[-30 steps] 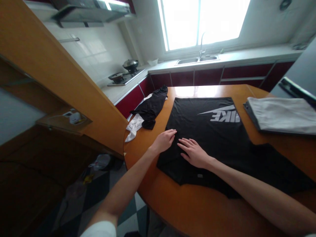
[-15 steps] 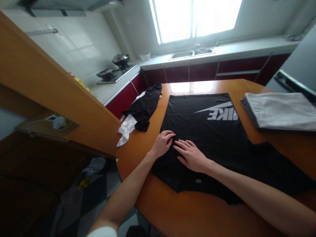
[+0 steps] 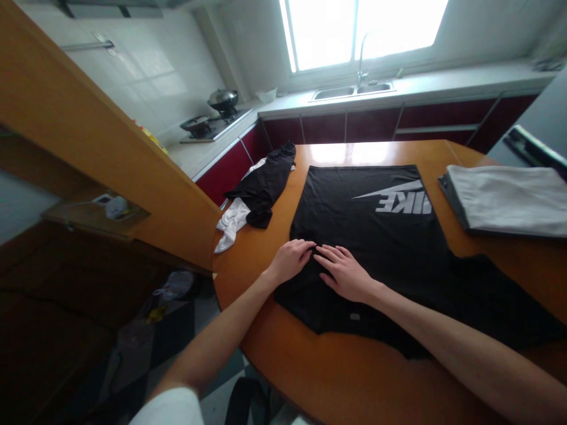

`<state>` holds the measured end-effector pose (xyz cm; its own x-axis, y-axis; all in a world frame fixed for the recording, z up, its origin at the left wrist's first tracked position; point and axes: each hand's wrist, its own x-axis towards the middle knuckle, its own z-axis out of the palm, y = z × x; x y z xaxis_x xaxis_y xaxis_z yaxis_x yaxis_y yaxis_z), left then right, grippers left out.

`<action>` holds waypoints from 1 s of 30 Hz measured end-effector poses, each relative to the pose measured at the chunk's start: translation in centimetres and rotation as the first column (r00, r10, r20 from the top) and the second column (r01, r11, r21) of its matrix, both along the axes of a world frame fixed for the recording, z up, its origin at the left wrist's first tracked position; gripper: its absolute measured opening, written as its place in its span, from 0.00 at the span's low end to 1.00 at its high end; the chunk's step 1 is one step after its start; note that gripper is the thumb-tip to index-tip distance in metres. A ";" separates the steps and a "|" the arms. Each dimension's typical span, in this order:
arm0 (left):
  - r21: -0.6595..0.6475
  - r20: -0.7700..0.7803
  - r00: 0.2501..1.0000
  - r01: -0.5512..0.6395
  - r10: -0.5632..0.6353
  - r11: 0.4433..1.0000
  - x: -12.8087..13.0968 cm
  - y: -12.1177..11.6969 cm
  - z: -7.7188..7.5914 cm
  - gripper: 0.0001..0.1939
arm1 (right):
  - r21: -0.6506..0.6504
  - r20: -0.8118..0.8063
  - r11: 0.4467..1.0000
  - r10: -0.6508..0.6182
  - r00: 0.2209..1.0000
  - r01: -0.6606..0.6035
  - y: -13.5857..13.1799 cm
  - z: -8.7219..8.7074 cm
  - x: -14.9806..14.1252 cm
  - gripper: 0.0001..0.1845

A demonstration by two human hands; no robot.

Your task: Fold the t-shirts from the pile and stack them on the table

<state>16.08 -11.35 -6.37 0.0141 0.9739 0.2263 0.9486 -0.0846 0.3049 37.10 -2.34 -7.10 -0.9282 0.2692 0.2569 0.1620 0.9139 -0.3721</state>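
Observation:
A black T-shirt (image 3: 354, 230) with a large white logo lies spread on the wooden table (image 3: 283, 348), its far part folded under along a straight edge. A sleeve stretches out to the right. My left hand (image 3: 291, 260) rests on the shirt's left side, fingers slightly bent and thumb apart. Beside it, my right hand (image 3: 345, 274) lies palm down on the cloth with its fingers spread. The fingertips of both hands nearly meet. A small pale label (image 3: 355, 317) shows near the shirt's neckline, below my right hand.
A crumpled black garment (image 3: 268, 183) and a white one (image 3: 233, 221) lie at the table's left edge. Folded white and grey clothes (image 3: 509, 200) are stacked on the right. Behind stand a counter with a sink (image 3: 349, 91) and a stove with a lidded pan (image 3: 222, 100).
The camera view has shifted slightly. My right hand's fingertips have moved a little closer to my left hand's. The shirt lies much as before.

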 end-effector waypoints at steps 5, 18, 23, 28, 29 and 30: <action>-0.001 -0.065 0.998 0.009 -0.009 1.000 0.0 -3.1 0.7 0.17 | 0.005 -0.008 1.000 0.002 1.000 -0.002 0.0 0.0 0.0 0.26; 0.038 -0.016 0.999 0.043 -0.043 0.998 0.5 -5.7 0.9 0.18 | -0.084 -0.055 0.996 -0.008 0.998 0.004 0.4 0.6 0.1 0.27; 0.013 0.041 0.998 0.056 -0.056 0.998 0.7 -3.8 3.5 0.14 | -0.178 -0.221 0.982 -0.100 0.970 0.061 2.4 4.7 1.2 0.19; 0.112 0.104 0.994 -0.055 0.043 0.992 1.3 0.8 3.3 0.18 | -0.232 -0.344 0.957 -0.248 0.905 0.174 4.7 9.0 6.6 0.16; 0.099 0.078 0.995 -0.070 0.063 0.993 1.5 1.6 2.6 0.20 | -0.247 -0.359 0.944 -0.299 0.884 0.219 5.0 9.3 8.2 0.16; 0.074 0.039 0.996 -0.081 0.078 0.994 1.6 2.3 1.8 0.22 | -0.264 -0.370 0.927 -0.354 0.859 0.268 5.3 9.4 10.0 0.16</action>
<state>17.69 -9.09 -4.55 -0.0721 0.9517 0.2984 0.9416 -0.0337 0.3350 47.12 2.93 2.31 -0.6135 0.6105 0.5009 0.2219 0.7420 -0.6326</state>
